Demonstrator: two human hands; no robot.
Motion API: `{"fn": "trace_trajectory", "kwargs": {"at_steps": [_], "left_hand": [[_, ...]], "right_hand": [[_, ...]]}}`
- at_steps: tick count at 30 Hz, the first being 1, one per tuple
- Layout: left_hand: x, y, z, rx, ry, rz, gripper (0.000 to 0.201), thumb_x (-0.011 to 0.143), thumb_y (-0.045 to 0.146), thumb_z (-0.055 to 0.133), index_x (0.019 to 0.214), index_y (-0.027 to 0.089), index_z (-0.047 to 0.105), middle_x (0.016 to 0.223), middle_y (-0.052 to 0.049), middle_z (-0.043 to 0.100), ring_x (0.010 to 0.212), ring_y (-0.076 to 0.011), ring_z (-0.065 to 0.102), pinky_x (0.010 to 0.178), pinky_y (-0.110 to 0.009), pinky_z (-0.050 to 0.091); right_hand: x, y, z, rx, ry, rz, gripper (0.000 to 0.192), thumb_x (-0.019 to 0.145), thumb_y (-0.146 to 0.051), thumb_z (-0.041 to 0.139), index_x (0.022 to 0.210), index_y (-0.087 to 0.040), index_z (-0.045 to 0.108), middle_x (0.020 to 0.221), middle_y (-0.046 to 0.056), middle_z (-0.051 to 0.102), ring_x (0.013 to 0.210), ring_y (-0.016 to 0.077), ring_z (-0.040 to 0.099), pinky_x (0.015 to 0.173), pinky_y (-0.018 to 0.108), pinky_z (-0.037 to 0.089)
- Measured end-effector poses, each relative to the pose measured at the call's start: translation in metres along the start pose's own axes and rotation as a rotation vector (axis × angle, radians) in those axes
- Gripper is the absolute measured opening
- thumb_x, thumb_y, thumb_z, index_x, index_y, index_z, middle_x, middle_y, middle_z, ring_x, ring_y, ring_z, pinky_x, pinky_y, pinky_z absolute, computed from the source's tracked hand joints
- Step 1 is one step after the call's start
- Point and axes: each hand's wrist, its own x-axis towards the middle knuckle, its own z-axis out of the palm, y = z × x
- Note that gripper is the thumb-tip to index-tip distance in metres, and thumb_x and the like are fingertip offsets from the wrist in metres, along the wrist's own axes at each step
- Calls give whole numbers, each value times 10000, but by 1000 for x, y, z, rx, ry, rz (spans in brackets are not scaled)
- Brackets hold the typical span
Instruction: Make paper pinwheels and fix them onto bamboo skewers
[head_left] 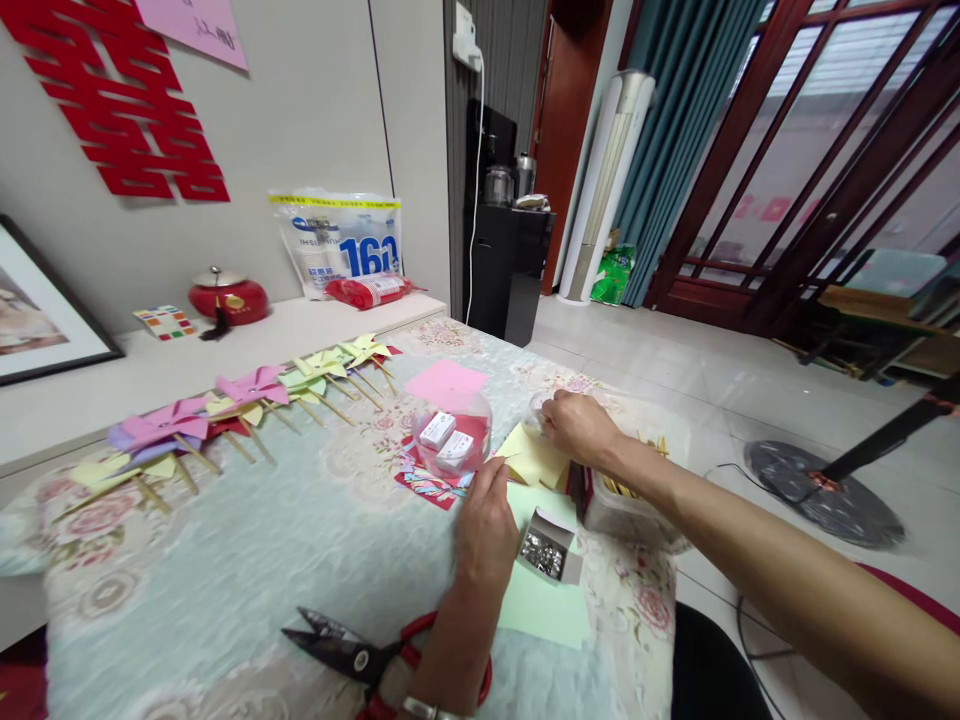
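Observation:
My left hand (487, 525) is closed, its fingertips at the left corner of a sheet of yellow paper (536, 458); the thumb is hidden. Above the paper's far edge, my right hand (581, 425) has its fingers curled together beside a clear plastic piece (537, 402); what they pinch cannot be made out. A clear round tub (482, 440) with two small white boxes (445, 440) stands left of the paper. Below the yellow sheet, an open small box of metal pins (545, 552) rests on light green paper (544, 612). Red-handled scissors (352, 655) lie open, partly under my left forearm.
Several paper pinwheels (251, 385) on sticks line the table's back left edge. Pink paper (447, 379) lies behind the tub. A plastic box of wooden sticks (637, 515) stands under my right forearm. Behind are a shelf with a red pot (229, 300) and a bag of cups (337, 245).

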Motion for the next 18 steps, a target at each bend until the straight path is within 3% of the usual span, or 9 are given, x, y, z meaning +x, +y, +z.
{"fn": "trace_trajectory", "kwargs": {"at_steps": [8, 18], "left_hand": [[3, 5, -7, -66, 170, 8, 427, 837, -56, 392, 1122, 112, 663, 1129, -148, 718, 1078, -217, 686, 935, -330, 567], [12, 12, -26, -199, 364, 65, 505, 861, -57, 397, 1286, 138, 587, 1246, -160, 652, 1195, -227, 620, 948, -375, 567]], "right_hand": [[3, 4, 2, -3, 9, 29, 292, 898, -182, 485, 1018, -103, 739, 1028, 182, 715, 870, 271, 696, 714, 307, 471], [0, 2, -5, -13, -101, -70, 263, 840, -188, 543, 956, -129, 772, 966, 177, 759, 872, 268, 700, 697, 289, 449]]}}
